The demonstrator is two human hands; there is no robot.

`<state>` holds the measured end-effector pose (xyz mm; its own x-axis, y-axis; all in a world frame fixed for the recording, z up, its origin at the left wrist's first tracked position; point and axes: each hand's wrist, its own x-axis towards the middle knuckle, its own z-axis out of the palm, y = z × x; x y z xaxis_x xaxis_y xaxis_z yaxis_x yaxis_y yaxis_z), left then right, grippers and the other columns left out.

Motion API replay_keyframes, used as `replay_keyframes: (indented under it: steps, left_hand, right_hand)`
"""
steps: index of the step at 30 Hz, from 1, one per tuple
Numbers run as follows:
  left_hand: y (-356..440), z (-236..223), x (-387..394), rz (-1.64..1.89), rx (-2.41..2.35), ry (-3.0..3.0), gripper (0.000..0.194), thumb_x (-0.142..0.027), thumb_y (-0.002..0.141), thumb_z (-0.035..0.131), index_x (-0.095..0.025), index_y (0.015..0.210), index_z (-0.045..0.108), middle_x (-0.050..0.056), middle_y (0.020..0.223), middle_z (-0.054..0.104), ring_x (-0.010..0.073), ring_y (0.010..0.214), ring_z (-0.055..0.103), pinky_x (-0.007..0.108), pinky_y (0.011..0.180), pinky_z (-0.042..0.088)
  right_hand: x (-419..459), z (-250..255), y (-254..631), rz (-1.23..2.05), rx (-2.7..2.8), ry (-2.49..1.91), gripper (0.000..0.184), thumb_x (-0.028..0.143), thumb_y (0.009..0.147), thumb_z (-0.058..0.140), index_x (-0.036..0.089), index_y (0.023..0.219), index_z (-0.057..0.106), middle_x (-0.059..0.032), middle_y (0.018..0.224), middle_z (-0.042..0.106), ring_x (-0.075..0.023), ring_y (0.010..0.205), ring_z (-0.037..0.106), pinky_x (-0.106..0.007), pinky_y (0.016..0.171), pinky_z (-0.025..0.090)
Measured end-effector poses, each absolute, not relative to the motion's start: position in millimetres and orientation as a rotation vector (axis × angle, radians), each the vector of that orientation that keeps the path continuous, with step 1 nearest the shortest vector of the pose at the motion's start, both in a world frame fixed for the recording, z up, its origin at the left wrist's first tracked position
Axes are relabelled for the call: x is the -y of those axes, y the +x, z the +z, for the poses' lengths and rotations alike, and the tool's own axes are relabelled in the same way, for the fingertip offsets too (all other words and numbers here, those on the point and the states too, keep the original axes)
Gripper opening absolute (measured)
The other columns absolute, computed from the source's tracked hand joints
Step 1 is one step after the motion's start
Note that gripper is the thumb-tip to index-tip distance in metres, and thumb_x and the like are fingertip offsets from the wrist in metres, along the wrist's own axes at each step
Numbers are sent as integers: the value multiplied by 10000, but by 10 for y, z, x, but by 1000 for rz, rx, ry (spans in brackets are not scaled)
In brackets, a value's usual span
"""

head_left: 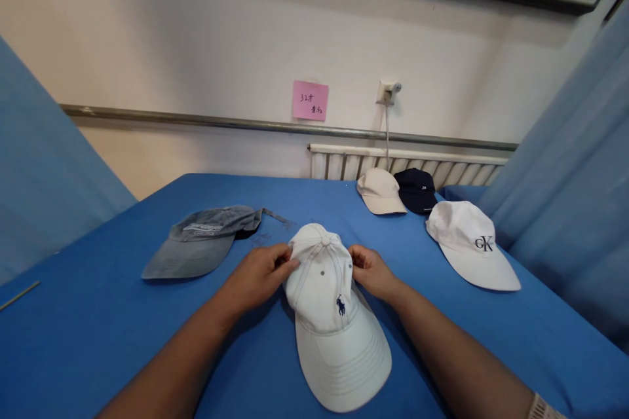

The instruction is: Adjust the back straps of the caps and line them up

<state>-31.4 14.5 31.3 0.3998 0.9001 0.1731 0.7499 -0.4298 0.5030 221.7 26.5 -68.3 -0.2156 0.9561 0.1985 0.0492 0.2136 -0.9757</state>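
A white baseball cap [317, 301] with a small dark horse-and-rider logo lies in front of me, its brim pointing towards me and a little right. My left hand [263, 275] pinches the cap's left side near the back, thumb on the outside. On the opposite side, my right hand [371, 270] has its fingers closed at the crown's edge, partly hidden behind the cloth. Left of my hands rests a grey cap [201, 242] with pale lettering, its strap trailing to the right.
A white cap with dark letters [464, 242] sits at the right. Farther back are a beige cap [379, 190] and a dark navy cap [416, 190], side by side. Blue cloth [122, 327] covers the table. Behind it are a radiator [344, 163], a rail and blue curtains.
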Motion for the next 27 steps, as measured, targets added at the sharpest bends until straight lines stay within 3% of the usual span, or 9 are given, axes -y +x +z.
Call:
replay_keyframes:
  steps: [10, 16, 22, 27]
  left_hand:
    - [-282, 103, -347, 1051, -1623, 1899, 341, -495, 845, 458, -196, 737, 581, 10, 671, 649, 174, 623, 579, 272, 598, 417]
    - [-285, 240, -197, 541, -1724, 2182, 447, -623, 773, 544, -203, 625, 585, 22, 596, 625, 193, 579, 547, 284, 527, 295]
    - [-110, 164, -45, 420, -1655, 2259, 302, -466, 737, 636, -203, 882, 663, 62, 854, 718, 225, 719, 626, 283, 588, 329]
    - [-86, 106, -81, 232, -1644, 2294, 229, -406, 759, 597, -207, 832, 683, 88, 897, 730, 256, 786, 648, 293, 599, 338]
  right_hand:
    - [-184, -563, 2144, 1206, 1409, -949, 78, 222, 707, 625, 184, 760, 582, 46, 646, 568, -108, 599, 485, -238, 586, 382]
    - [-213, -610, 2134, 1237, 1375, -999, 93, 207, 677, 613, 192, 763, 580, 40, 672, 596, -118, 621, 521, -252, 615, 419]
    - [-229, -654, 2128, 1236, 1392, -988, 138, 191, 688, 605, 190, 826, 611, 16, 757, 657, -143, 704, 584, -274, 679, 463]
    - [-233, -689, 2124, 1235, 1420, -1013, 133, 209, 705, 619, 185, 835, 623, 19, 752, 651, -134, 682, 573, -260, 650, 448]
